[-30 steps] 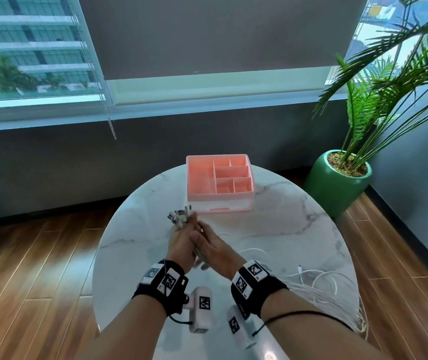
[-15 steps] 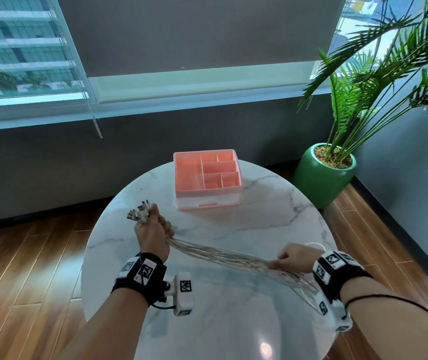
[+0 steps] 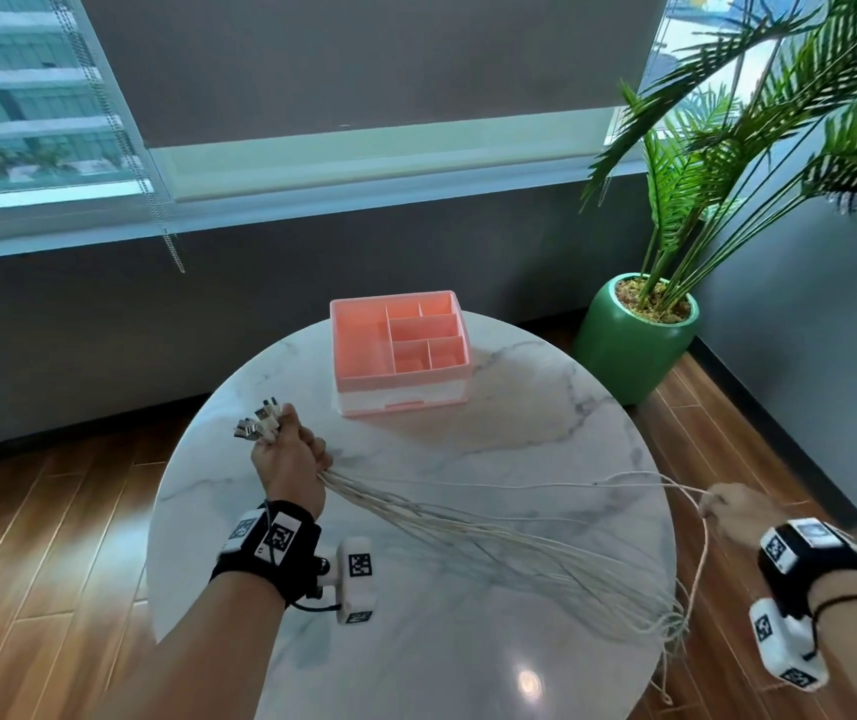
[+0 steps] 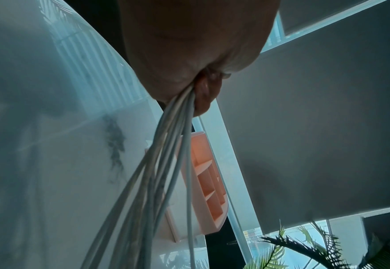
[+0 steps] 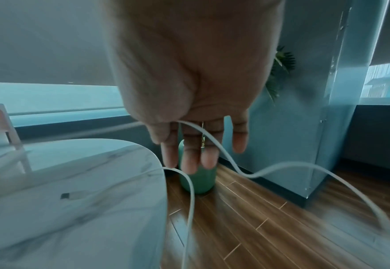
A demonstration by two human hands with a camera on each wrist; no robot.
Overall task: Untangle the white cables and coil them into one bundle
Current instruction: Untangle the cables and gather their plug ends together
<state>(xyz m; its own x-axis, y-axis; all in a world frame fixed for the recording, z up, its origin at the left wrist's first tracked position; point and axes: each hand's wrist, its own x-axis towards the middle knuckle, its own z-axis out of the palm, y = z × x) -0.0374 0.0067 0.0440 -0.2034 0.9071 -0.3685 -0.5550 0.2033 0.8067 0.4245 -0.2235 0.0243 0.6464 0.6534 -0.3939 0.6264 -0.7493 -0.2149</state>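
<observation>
My left hand [image 3: 288, 454] grips a bundle of several white cables [image 3: 494, 532] just behind their metal plugs [image 3: 257, 426], above the left of the round marble table [image 3: 519, 407]. In the left wrist view the cables [image 4: 166, 163] leave the fist [image 4: 189, 45] downward. They fan out to the lower right and hang over the table edge in a tangle [image 3: 670, 626]. My right hand [image 3: 727, 511] is beyond the right edge. Its fingers [image 5: 189, 145] are straight, and one cable [image 5: 290, 165] runs under the thumb and across them, stretched back toward my left hand.
A pink compartment organizer [image 3: 397, 345] stands at the table's far side and also shows in the left wrist view [image 4: 210, 191]. A green pot with a palm [image 3: 634, 345] stands on the wooden floor to the right, close beyond my right hand's fingers [image 5: 198, 182]. Dark walls and windows surround.
My right hand slid right along the cables, from beside my left hand to past the table edge, and released the bundle; one cable still lies across it. My left hand shifted slightly left.
</observation>
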